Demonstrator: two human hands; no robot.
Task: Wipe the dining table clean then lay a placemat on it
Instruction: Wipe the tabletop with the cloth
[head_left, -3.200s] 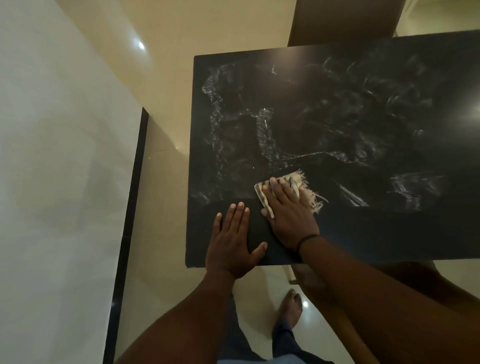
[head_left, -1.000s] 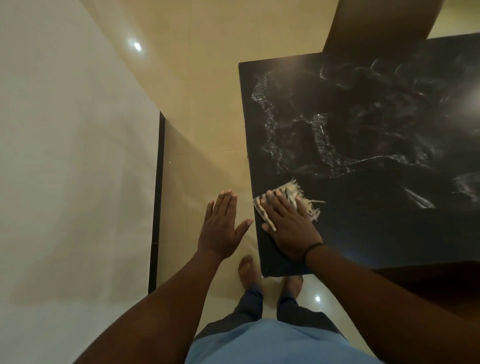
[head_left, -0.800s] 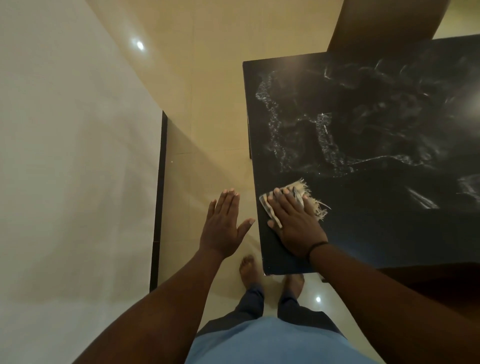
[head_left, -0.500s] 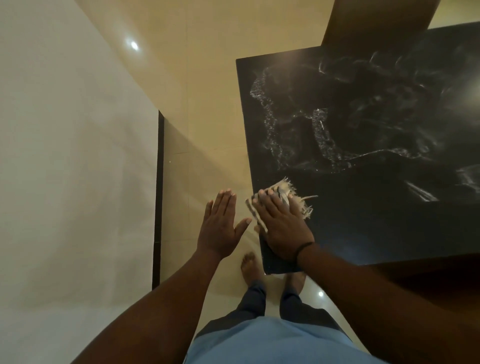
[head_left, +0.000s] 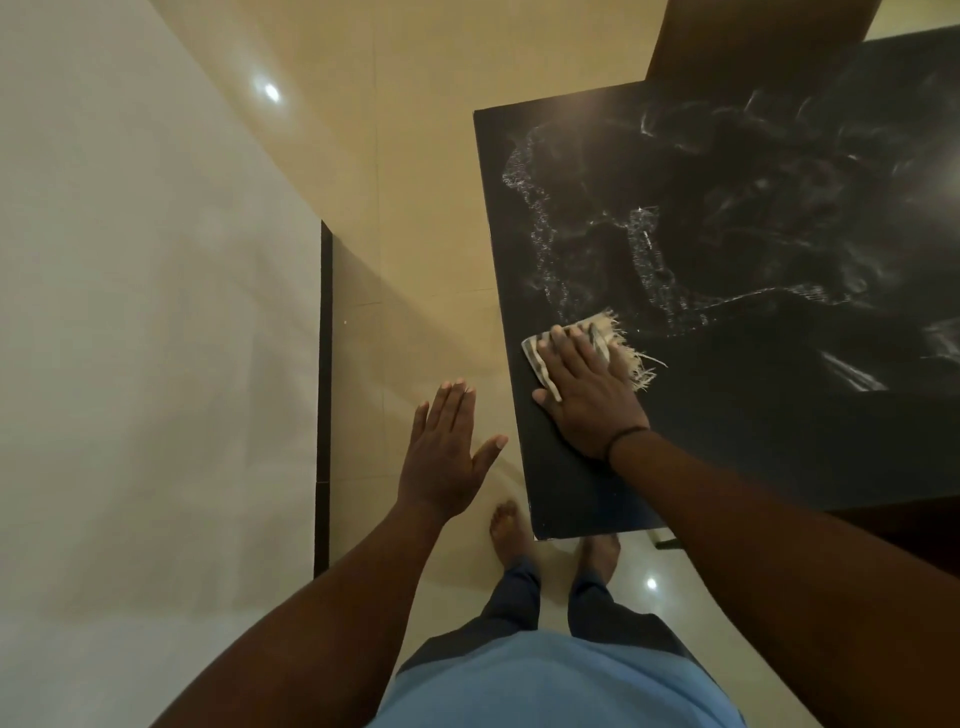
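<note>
Table (head_left: 727, 426) runs off-frame; right hand (head_left: 584, 395) hides most of cloth (head_left: 605, 340) (frayed edge showing).

No legible txt, labels or nos. anywhere — table, cloth, floor, wall all unmarked

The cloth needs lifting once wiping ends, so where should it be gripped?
Probably pinch the frayed fringe of the cloth from the far right: it sticks out beyond the right hand pressing it flat on the table.

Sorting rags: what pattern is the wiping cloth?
Pale cloth with dark stripes, frayed fringe; head view.
</note>
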